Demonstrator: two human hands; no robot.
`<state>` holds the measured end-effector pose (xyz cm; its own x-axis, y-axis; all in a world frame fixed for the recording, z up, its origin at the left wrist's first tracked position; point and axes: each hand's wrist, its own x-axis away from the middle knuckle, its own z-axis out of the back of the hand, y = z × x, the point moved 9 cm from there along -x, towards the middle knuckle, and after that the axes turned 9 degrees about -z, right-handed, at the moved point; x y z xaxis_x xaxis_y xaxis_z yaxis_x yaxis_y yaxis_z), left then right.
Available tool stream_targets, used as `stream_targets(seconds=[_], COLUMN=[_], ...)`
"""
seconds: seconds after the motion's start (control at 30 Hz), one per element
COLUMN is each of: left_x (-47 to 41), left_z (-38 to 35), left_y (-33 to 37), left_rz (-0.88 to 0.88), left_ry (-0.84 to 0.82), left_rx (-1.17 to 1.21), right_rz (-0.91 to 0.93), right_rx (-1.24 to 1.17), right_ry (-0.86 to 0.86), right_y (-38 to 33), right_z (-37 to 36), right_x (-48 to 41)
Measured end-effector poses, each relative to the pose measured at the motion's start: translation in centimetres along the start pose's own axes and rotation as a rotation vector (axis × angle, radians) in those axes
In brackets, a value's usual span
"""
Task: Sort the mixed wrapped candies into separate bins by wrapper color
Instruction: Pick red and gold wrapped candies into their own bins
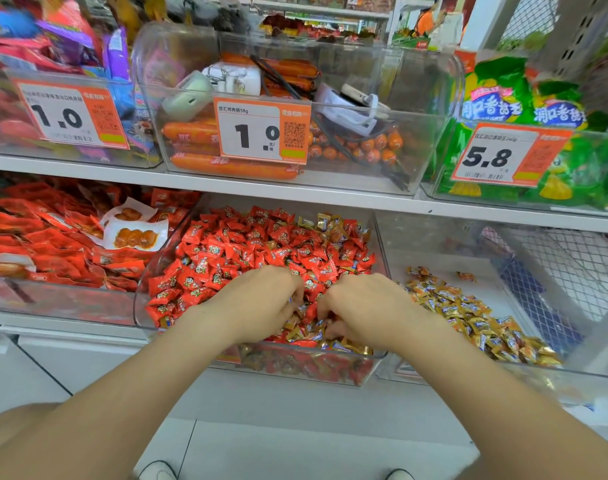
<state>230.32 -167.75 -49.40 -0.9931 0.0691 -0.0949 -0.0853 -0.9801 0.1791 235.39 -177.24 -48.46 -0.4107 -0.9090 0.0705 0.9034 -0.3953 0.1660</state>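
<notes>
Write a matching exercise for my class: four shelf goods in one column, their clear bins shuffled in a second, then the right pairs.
Goods:
1. red candy heap
2. all-gold candy pile
3. orange sausages
4. green bags

Bins:
A. upper right bin
B. lower middle bin
C. upper middle bin
D. lower right bin

Pairs: 1-B, 2-D, 3-C, 4-A.

red candies (247, 251), gold candies (468, 310) (blue labels), orange-and-white price tag (261, 131), green bags (496, 77)
</notes>
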Motion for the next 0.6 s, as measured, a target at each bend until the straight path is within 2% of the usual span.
stream_targets(seconds=[0.37, 0.5, 0.6], left_x=[1.1, 1.0, 0.8], left_z=[2.8, 4.7, 5.3], left_y=[-0.5, -0.4, -0.8], left_rz=[0.044, 0.089, 0.146], left_ry=[0.158, 0.304, 0.327], left_rx=[0.302, 0.127, -0.027], right_rz=[-0.101, -0.216, -0.26], right_rx=[-0.478, -0.446, -0.432], right_ry=[0.126, 0.162, 0.262], right_y=[2.3, 2.4, 2.3], right_z=[2.5, 2.9, 3.3], right_x=[0.5, 0.2, -0.2])
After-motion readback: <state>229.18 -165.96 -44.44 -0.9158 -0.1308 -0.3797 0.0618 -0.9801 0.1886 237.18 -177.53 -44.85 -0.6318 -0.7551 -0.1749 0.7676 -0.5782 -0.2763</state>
